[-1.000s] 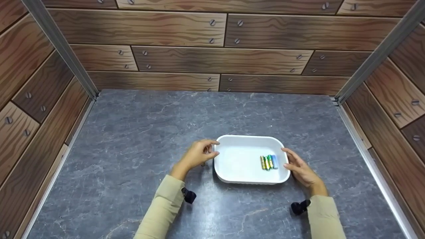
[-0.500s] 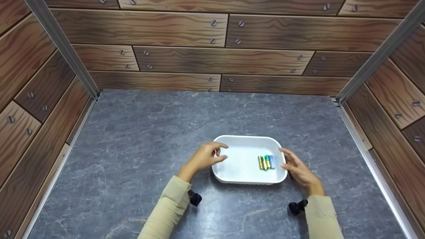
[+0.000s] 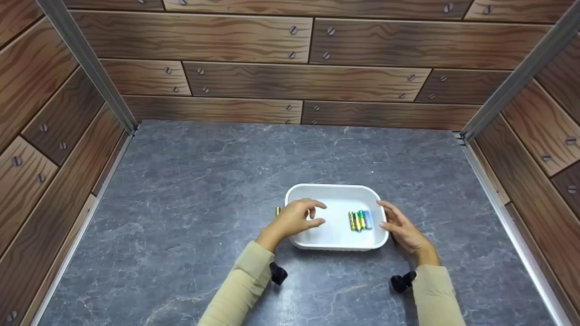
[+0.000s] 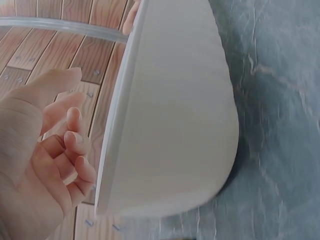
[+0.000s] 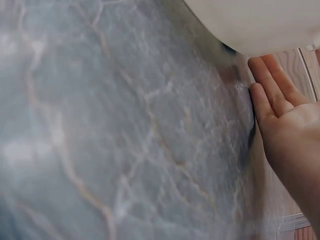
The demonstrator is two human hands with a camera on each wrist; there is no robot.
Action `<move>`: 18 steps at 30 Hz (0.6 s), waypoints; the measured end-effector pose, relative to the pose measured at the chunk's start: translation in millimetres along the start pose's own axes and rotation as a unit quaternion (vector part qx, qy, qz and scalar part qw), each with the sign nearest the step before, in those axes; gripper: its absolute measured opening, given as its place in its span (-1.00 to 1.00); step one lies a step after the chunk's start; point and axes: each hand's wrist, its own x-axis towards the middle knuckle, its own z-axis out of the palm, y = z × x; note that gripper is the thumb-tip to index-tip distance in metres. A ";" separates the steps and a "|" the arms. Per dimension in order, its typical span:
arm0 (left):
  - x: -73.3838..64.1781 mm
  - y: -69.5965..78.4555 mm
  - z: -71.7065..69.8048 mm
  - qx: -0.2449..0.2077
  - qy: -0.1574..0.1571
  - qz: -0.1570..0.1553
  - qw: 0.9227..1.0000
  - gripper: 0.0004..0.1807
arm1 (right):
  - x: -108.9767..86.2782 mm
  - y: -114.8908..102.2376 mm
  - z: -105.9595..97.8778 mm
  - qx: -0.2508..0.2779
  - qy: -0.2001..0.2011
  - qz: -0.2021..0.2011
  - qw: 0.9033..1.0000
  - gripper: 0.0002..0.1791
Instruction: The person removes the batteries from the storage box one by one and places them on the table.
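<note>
A white plastic tub (image 3: 335, 244) with rounded corners stands on the grey table, in the head view. Inside, toward its right end, several small batteries (image 3: 358, 221) in gold, green and blue lie side by side in a row. My left hand (image 3: 297, 218) is over the tub's left part, thumb and fingers apart with nothing between them. At the right rim, my right hand (image 3: 403, 226) touches the tub with fingertips and thumb; the right wrist view shows its fingers (image 5: 272, 85) stretched out by the tub's wall. Beside the tub's left wall, a gold battery (image 3: 277, 211) shows partly from behind the left hand.
The marbled table (image 3: 204, 172) extends around the tub on all sides. Wood-patterned walls (image 3: 249, 81) close it off at the back, left and right, with metal rails along the corners. A black wrist camera (image 3: 277, 273) sits on each sleeve.
The tub has slid left with the right hand at its rim. My left hand has moved right, from the left rim to over the inside. A gold battery has come into view left of the tub.
</note>
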 end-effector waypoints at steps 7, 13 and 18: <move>9.5 7.6 13.0 0.005 -0.022 -0.001 1.000 -0.62 | -0.1 2.6 0.5 0.007 0.012 0.014 1.000 -0.35; 16.7 7.3 27.9 -0.015 -0.036 -0.022 0.999 -0.59 | -0.4 4.1 0.1 0.009 0.012 0.019 1.000 -0.34; 22.1 7.1 37.5 -0.021 -0.040 -0.036 0.998 -0.59 | -0.4 4.4 0.6 0.014 0.020 0.022 0.999 -0.34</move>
